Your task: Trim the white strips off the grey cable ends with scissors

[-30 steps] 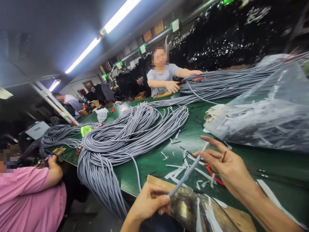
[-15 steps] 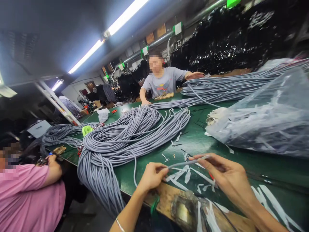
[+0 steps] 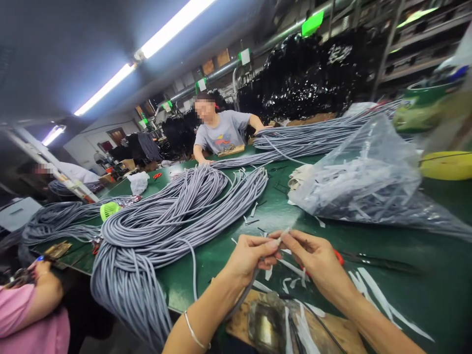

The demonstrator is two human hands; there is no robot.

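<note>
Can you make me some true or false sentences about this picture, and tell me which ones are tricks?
1. The left hand holds a grey cable. True.
2. The tabletop is red. False: it is green.
3. The fingertips of the right hand are up by the left hand's fingertips. True.
4. The bracelet is on the right wrist. False: it is on the left wrist.
5. The see-through bag has white strips inside. True.
6. The person across the table wears a pink shirt. False: that shirt is grey.

Bright overhead tubes (image 3: 177,28), dim ceiling (image 3: 47,54), glints on black bundles (image 3: 295,81), blurred edges
</note>
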